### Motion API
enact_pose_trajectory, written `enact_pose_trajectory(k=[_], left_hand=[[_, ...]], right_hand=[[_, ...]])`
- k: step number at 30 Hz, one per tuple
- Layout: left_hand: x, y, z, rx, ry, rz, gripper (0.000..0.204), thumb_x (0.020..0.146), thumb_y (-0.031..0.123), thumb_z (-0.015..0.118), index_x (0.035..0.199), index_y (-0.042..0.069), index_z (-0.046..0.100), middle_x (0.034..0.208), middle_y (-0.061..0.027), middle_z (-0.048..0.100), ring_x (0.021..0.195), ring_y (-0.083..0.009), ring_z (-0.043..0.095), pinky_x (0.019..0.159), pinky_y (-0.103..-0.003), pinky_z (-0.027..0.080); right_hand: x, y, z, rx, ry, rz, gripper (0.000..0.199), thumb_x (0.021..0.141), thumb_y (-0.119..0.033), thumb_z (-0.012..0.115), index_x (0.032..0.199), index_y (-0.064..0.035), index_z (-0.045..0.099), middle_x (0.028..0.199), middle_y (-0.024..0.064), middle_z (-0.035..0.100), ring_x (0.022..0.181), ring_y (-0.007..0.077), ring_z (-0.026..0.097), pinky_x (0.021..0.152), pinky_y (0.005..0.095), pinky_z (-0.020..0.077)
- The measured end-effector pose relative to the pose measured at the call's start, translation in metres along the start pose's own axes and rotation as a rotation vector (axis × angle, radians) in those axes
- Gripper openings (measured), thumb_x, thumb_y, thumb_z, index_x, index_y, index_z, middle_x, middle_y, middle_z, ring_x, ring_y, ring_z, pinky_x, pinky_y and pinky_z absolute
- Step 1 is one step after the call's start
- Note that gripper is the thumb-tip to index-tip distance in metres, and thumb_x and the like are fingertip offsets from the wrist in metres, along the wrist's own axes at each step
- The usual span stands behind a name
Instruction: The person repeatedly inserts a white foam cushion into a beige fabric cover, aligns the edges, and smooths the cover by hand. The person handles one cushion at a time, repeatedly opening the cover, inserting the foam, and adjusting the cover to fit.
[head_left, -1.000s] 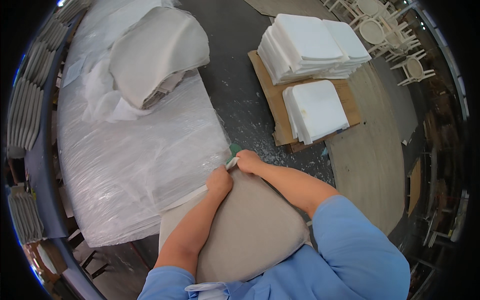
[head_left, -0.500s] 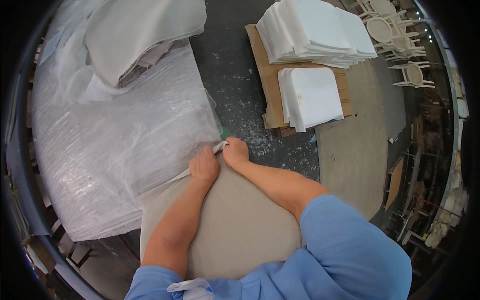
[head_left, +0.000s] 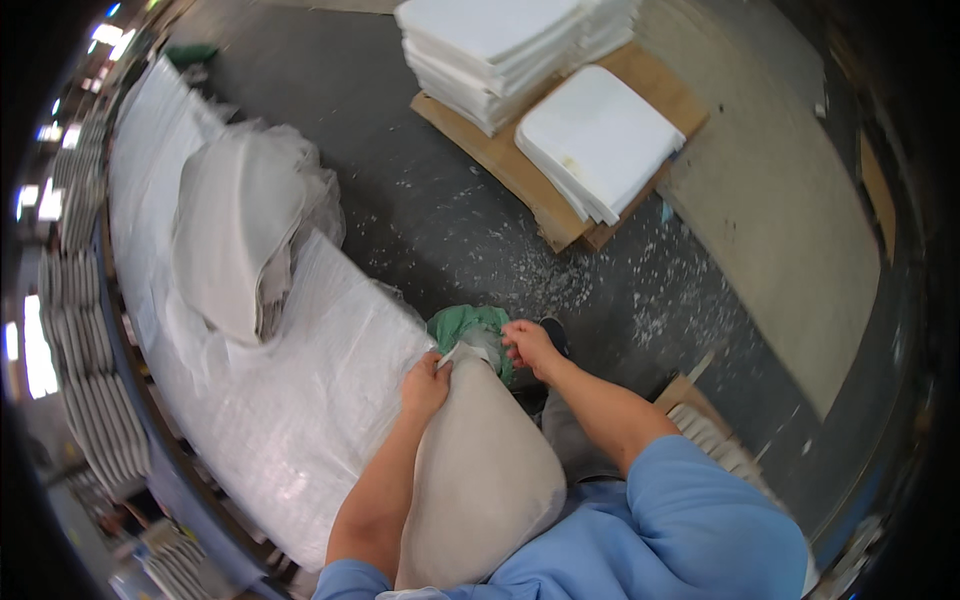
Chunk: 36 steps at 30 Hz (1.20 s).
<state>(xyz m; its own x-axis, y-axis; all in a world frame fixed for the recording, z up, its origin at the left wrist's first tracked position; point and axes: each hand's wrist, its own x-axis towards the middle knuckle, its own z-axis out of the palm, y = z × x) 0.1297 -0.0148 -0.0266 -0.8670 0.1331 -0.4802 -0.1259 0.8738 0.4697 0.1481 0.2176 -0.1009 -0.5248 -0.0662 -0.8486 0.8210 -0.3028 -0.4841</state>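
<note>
- Head view is showing a beige cushion (head_left: 480, 480) standing on end against the person's body in the lower middle of the frame, its upper corner pointing up toward a green cloth (head_left: 470, 325) on the floor.
- Left hand (head_left: 425, 385) is clenching the cushion's upper left edge, fingers curled into the fabric just beside the corner.
- Right hand (head_left: 528, 345) is pinching a whitish corner flap (head_left: 468, 352) at the top of the cushion, so both hands are grasping the same end, close together.
- Table (head_left: 300, 430) covered with white woven plastic sheeting is lying to the left, its edge touching the cushion's left side.
- Grey cushion pile (head_left: 235, 235) is sitting on the table in the upper left, wrapped loosely in clear plastic.
- White foam pads (head_left: 600, 135) are stacked on a brown board (head_left: 500, 165) at the upper middle, with a taller stack (head_left: 500, 45) behind them; white scraps are littering the dark floor (head_left: 420, 200) between.
- Risk, as a judgement: the cushion is resting mainly against the body with only its top corner gripped, so a hard tug could be tearing the flap or letting the bulk slide down off the table edge toward the littered floor.
- Fingers are working so close together that a slipping grip could be pulling the fabric out of both hands at once.
</note>
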Motion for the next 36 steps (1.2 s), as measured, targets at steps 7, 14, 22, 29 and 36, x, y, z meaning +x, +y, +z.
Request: enact_pose_trajectory(k=[7,14,22,29,36], left_hand=[[0.043,0.018,0.002,0.177,-0.217,0.023,0.027,0.094,0.028,0.061,0.105,0.004,0.068,0.093,-0.0230,0.070,0.092,-0.0430,0.067,0.080,-0.050,0.051],[0.041,0.027,0.014,0.196,-0.131,-0.043,0.024,0.095,0.026,0.059,0.097,0.003,0.065,0.093,-0.0237,0.070,0.092,-0.0449,0.066,0.080,-0.052,0.050],[0.049,0.026,0.008,0.169,-0.169,0.014,0.023,0.094,0.025,0.060,0.098,0.003,0.068,0.095,-0.0225,0.070,0.093,-0.0424,0.067,0.081,-0.049,0.051],[0.065,0.023,0.010,0.165,-0.310,0.193,0.023,0.095,0.024,0.059,0.100,0.003,0.069,0.097,-0.0230,0.070,0.093,-0.0425,0.067,0.081,-0.049,0.051],[0.074,0.035,0.021,0.122,-0.329,0.199,0.021,0.094,0.020,0.058,0.099,0.003,0.069,0.097,-0.0236,0.070,0.092,-0.0427,0.067,0.079,-0.048,0.052]], right_hand=[[-0.036,0.056,0.041,0.369,0.029,0.104,0.031,0.096,-0.029,0.060,0.122,-0.0123,0.061,0.098,0.0014,0.061,0.086,0.0127,0.057,0.071,0.0304,0.0460],[-0.057,0.065,0.040,0.275,-0.152,-0.177,0.044,0.086,-0.012,0.061,0.128,-0.0019,0.059,0.111,0.0086,0.064,0.096,0.0147,0.062,0.082,0.0294,0.0501],[-0.054,0.046,0.068,-0.012,0.327,-0.110,0.021,0.092,-0.018,0.063,0.103,-0.0020,0.070,0.092,0.0151,0.072,0.090,0.0238,0.069,0.081,0.0344,0.0524],[-0.019,0.053,0.101,-0.054,0.614,0.051,0.027,0.098,-0.022,0.049,0.103,-0.0008,0.064,0.104,0.0234,0.069,0.100,0.0425,0.065,0.088,0.0480,0.0494],[-0.012,0.056,0.105,0.182,0.659,0.076,0.026,0.096,-0.017,0.046,0.101,0.0004,0.064,0.104,0.0219,0.068,0.098,0.0354,0.065,0.084,0.0436,0.0496]])
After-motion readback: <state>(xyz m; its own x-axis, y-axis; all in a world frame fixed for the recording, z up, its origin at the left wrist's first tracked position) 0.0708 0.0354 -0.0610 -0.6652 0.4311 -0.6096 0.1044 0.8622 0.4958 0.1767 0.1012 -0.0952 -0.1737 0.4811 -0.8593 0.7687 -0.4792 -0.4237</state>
